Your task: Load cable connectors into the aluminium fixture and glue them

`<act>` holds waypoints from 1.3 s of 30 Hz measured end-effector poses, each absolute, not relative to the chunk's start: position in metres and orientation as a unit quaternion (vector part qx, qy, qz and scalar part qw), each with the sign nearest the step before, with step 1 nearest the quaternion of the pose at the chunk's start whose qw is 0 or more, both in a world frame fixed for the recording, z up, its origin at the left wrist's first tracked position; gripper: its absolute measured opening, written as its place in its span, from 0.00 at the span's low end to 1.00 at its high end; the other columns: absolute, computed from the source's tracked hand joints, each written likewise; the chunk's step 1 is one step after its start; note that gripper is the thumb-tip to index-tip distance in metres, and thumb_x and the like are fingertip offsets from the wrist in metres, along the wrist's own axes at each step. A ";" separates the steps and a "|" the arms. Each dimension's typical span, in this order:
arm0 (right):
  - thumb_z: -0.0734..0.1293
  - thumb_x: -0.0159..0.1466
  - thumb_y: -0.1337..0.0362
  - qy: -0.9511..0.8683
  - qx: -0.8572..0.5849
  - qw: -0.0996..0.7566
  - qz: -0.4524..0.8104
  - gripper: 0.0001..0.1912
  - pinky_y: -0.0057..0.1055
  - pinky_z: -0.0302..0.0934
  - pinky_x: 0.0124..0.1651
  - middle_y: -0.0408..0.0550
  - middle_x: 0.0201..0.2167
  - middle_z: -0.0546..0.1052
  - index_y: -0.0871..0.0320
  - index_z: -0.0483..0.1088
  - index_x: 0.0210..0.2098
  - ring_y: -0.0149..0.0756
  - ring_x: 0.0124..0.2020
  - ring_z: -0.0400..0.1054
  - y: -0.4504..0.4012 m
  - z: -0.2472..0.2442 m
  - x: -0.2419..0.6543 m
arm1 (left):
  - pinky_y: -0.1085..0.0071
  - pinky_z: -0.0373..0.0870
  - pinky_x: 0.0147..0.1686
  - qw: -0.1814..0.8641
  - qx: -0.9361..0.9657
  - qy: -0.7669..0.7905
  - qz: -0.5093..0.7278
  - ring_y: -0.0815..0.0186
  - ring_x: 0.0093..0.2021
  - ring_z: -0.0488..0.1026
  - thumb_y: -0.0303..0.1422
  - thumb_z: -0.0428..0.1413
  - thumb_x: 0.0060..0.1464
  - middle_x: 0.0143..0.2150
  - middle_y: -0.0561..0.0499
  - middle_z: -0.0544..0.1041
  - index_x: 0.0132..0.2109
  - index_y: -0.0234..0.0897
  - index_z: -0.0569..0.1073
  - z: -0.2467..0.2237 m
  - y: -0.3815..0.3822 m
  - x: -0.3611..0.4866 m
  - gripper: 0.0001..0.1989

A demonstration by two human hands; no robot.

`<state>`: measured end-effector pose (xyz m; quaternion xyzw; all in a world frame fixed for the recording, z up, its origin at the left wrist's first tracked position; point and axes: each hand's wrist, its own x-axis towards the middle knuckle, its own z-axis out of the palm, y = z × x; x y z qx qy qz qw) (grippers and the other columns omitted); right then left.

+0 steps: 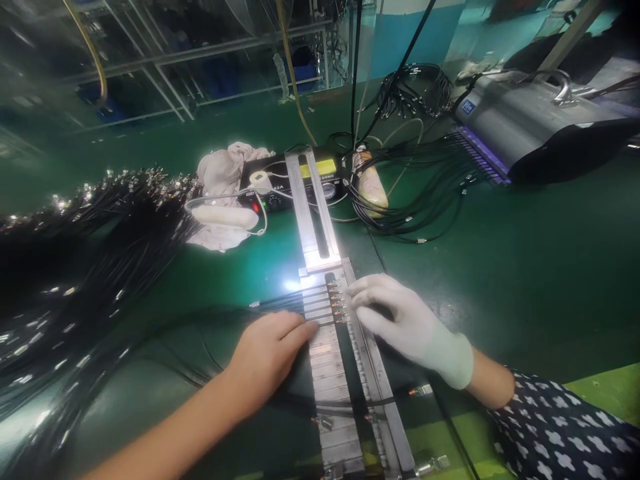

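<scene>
A slotted metal fixture (333, 387) runs from front to back in front of me, with a raised rail (373, 373) along its right side. Several black cables (316, 305) lie side by side across its far slots, their small metal connectors (335, 295) against the rail. My bare left hand (273, 343) is closed, thumb and finger pinching a black cable at the nearest filled slot. My right hand (405, 320), in a white glove, is at the rail beside the connectors, thumb and fingers apart; I see nothing held in it.
A slotted metal plate (295, 200) extends beyond the fixture over a black control box (277, 190). A bright light glows by the far slots. A large bundle of black cables (75, 300) fills the left; a grey machine with purple light (540, 120) stands back right. Loose cables cross the near fixture.
</scene>
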<state>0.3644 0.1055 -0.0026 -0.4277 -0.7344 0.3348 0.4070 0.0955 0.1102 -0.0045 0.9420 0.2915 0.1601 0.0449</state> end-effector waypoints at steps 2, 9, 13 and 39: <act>0.65 0.65 0.73 -0.735 -0.426 0.406 0.338 0.08 0.43 0.69 0.53 0.50 0.45 0.78 0.56 0.74 0.35 0.42 0.48 0.72 0.106 -0.002 0.365 | 0.65 0.63 0.42 0.031 0.928 0.325 0.178 0.63 0.41 0.69 0.24 0.45 0.67 0.43 0.46 0.73 0.54 0.37 0.71 -0.009 0.101 0.093 0.14; 0.64 0.66 0.72 -0.738 -0.420 0.401 0.343 0.07 0.42 0.67 0.56 0.51 0.45 0.77 0.57 0.75 0.36 0.41 0.49 0.71 0.106 -0.002 0.364 | 0.65 0.57 0.39 0.066 0.910 0.387 0.137 0.63 0.36 0.63 0.23 0.44 0.67 0.37 0.50 0.68 0.65 0.45 0.64 -0.011 0.082 0.088 0.23; 0.65 0.66 0.71 -0.733 -0.426 0.410 0.336 0.07 0.43 0.67 0.55 0.51 0.45 0.77 0.57 0.75 0.36 0.42 0.49 0.71 0.106 -0.006 0.364 | 0.64 0.60 0.43 0.194 0.884 0.403 0.136 0.62 0.41 0.65 0.28 0.45 0.69 0.42 0.50 0.70 0.64 0.44 0.62 0.002 0.072 0.085 0.20; 0.65 0.67 0.68 -0.735 -0.420 0.413 0.337 0.06 0.44 0.66 0.55 0.51 0.45 0.77 0.56 0.74 0.35 0.43 0.49 0.71 0.103 -0.004 0.365 | 0.64 0.67 0.44 0.153 0.899 0.385 0.141 0.60 0.44 0.69 0.24 0.45 0.65 0.45 0.46 0.74 0.52 0.38 0.66 0.003 0.057 0.106 0.12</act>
